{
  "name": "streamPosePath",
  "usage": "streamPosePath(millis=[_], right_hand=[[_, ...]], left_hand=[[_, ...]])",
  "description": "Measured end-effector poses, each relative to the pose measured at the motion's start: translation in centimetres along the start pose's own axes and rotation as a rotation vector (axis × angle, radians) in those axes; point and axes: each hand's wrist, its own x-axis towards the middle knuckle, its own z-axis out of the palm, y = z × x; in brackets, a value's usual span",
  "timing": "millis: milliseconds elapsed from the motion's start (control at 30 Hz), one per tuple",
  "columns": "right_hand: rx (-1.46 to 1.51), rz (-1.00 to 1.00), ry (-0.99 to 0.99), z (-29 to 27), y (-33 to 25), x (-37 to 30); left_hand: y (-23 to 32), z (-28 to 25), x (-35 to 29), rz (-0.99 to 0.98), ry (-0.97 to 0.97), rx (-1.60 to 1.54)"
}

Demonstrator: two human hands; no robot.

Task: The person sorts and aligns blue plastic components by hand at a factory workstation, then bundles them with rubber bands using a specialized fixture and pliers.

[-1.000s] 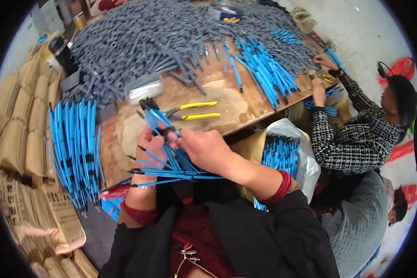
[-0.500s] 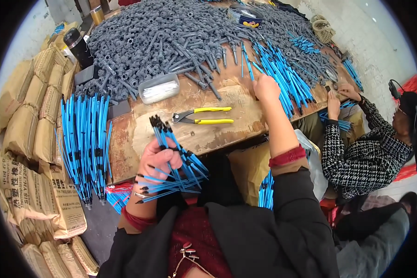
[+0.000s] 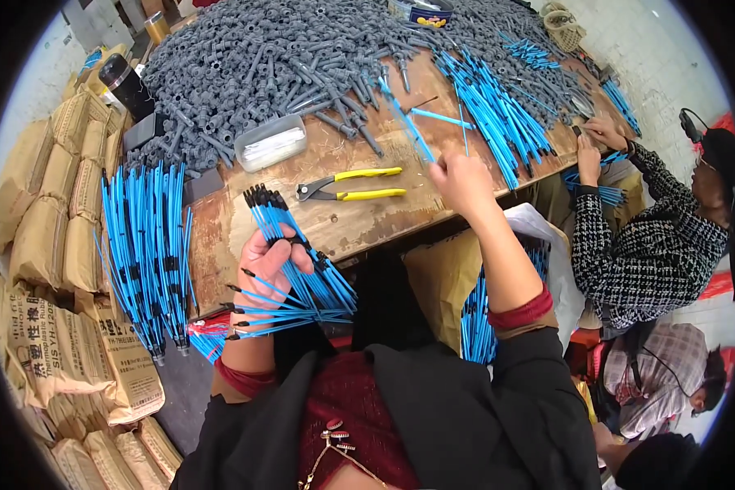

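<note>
My left hand (image 3: 263, 263) is closed around a bundle of thin blue sticks (image 3: 314, 273) with black tips, over the table's front edge. Several sticks fan out below it across my wrist. In my right hand (image 3: 467, 181) the fingers pinch one blue stick (image 3: 410, 131), slightly blurred, which slants up and away over the table. Just right of that stick, a few loose ones lie beside a heap of blue sticks (image 3: 498, 118). Yellow-handled pliers (image 3: 355, 184) rest on the wood between my hands.
A large mound of grey plastic parts (image 3: 245, 65) covers the table's far side. Before it stands a clear box (image 3: 271, 145) of white strips. More blue bundles (image 3: 145, 253) lie at the left edge, near stacked paper sacks (image 3: 37, 220). A co-worker (image 3: 645, 253) works at the right.
My right hand has drawn back from the heap, slightly toward me, with a stick in its fingers. Two loose sticks now lie apart beside the heap. My left hand still grips its bundle.
</note>
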Motion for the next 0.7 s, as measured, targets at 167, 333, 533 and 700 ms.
streamPosePath(millis=[167, 333, 533, 700], right_hand=[[-0.105, -0.059, -0.050, 0.5, 0.7, -0.2], [0.102, -0.121, -0.016, 1.8, 0.3, 6.1], [-0.232, -0.302, -0.025, 3.5, -0.7, 11.5], [-0.231, -0.367, -0.142, 4.2, -0.3, 13.0]], left_hand=[[0.0, -0.7, 0.7, -0.041, -0.041, -0.061], [-0.3, -2.7, 1.1, -0.094, 0.003, -0.326], [-0.9, -3.1, 1.0, -0.067, -0.121, -0.321], [-0.7, -2.7, 0.8, -0.111, -0.181, -0.233]])
